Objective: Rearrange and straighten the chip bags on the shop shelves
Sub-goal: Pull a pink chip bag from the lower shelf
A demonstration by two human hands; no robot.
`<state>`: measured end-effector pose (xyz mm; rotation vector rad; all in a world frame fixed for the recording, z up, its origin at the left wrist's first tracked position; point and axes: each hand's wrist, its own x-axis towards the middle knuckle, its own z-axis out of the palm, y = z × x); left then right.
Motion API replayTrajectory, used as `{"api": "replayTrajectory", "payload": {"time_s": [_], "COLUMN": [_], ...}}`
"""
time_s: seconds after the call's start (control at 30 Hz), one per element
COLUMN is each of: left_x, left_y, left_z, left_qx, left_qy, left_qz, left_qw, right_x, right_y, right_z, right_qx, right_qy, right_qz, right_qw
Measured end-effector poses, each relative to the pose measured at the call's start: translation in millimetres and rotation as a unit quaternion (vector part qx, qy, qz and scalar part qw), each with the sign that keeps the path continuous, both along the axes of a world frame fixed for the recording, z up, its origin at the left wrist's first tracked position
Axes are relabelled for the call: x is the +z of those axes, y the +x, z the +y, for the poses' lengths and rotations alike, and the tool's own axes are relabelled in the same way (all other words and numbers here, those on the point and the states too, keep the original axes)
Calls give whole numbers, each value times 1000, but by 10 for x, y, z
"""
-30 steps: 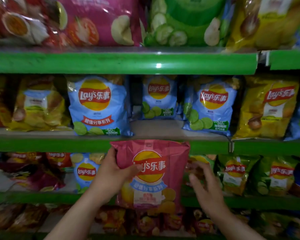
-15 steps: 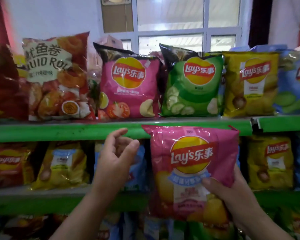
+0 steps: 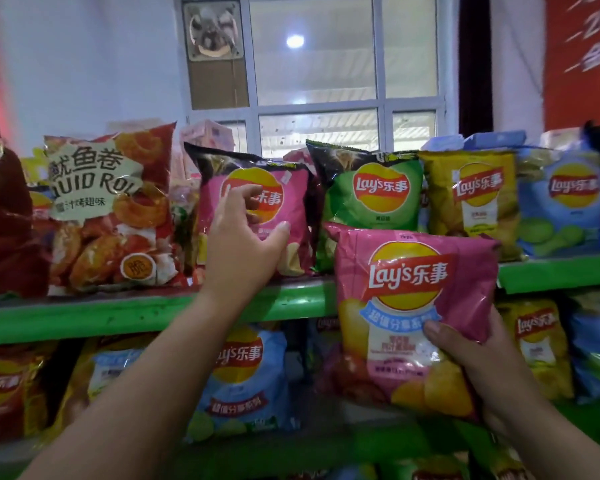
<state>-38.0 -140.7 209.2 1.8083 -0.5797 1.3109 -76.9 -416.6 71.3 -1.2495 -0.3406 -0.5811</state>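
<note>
My right hand [image 3: 471, 362] grips a large pink Lay's bag [image 3: 413, 306] by its lower right side and holds it up in front of the green top shelf [image 3: 118, 315]. My left hand [image 3: 243, 240] reaches up with fingers spread, against the front of a smaller pink Lay's bag [image 3: 284, 216] that stands on the top shelf. To the right of that bag stand a green Lay's bag [image 3: 371, 192], a yellow Lay's bag [image 3: 475, 195] and a blue Lay's bag [image 3: 565, 206].
A red squid-roll snack bag [image 3: 108, 209] stands left of the pink shelf bag, with a dark red bag [image 3: 4, 220] beyond it. On the shelf below stand blue [image 3: 243, 382], red [image 3: 4, 393] and yellow [image 3: 534, 344] Lay's bags. A window [image 3: 319, 71] is behind the shelves.
The view rose from the lower shelves to the top shelf. The big pink bag passed from my left hand to my right and went up. My left hand reached onto the small pink shelf bag.
</note>
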Motion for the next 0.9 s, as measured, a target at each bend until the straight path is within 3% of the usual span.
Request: {"api": "replayTrajectory", "payload": {"time_s": [0.17,0.43,0.53,0.9], "left_x": [121,391,381,529], "left_y": [195,612,715,438], "left_z": [-478,-1136,-1196,-1250], "left_qx": [-155,-93,-86,-19], "left_qy": [46,24,0,-20], "left_qz": [160,314,278,17], "left_qw": [974,945,957,999], "right_x": [48,6,-16,-35], "right_y": [-7,-218,-291,-404], "right_z": [-215,-792,-927,-1036], "right_qx": [-39,-78,-100,-135], "right_qy": [19,46,48,19], "right_qz": [1,13,13,17], "right_qw": [999,996,994,990]}}
